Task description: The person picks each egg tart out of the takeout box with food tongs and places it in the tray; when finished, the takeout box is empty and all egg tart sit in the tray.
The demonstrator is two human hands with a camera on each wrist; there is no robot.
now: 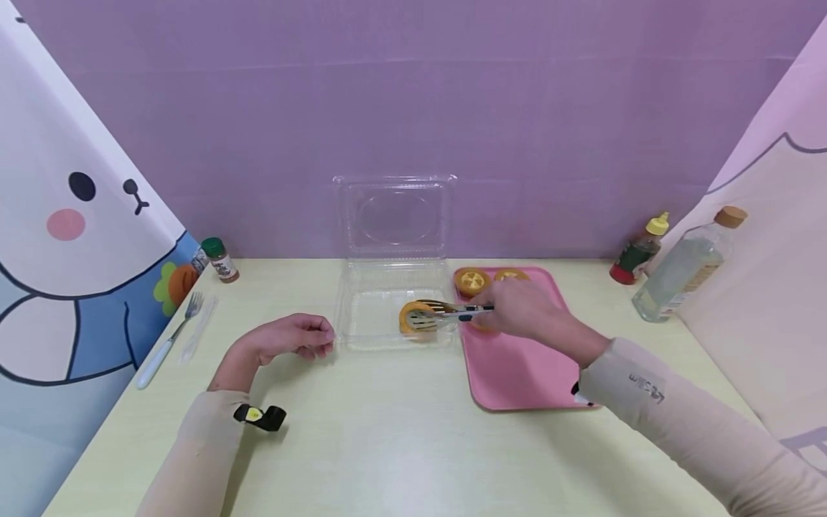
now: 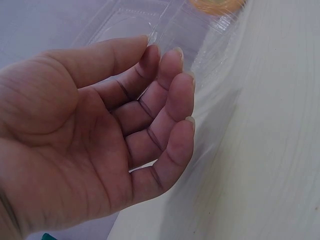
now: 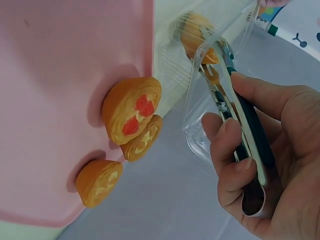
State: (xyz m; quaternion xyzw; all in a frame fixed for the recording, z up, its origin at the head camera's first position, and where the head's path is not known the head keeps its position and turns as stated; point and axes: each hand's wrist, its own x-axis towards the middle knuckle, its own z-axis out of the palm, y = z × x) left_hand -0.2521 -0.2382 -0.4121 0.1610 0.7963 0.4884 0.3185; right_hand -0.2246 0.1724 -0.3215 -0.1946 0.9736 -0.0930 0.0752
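My right hand (image 1: 520, 307) grips a pair of metal tongs (image 3: 245, 130) with dark handles, fingers and thumb curled round them. The slotted tong ends close about a round golden tart (image 1: 408, 316) inside the base of a clear plastic container (image 1: 368, 345). The container's lid (image 1: 397, 215) stands up at the back. My left hand (image 1: 291, 336) is beside the container's near left corner, fingers loosely bent, thumb tip near the index fingertip. In the left wrist view its fingertips overlap the clear plastic, and the palm holds nothing.
A pink tray (image 1: 517, 373) on the right bears several tarts, one with red topping (image 3: 132, 110). Behind it stand a yellow-capped sauce bottle (image 1: 636, 251) and a clear bottle (image 1: 685, 269). On the left are a green-lidded jar (image 1: 220, 260) and a fork (image 1: 169, 341).
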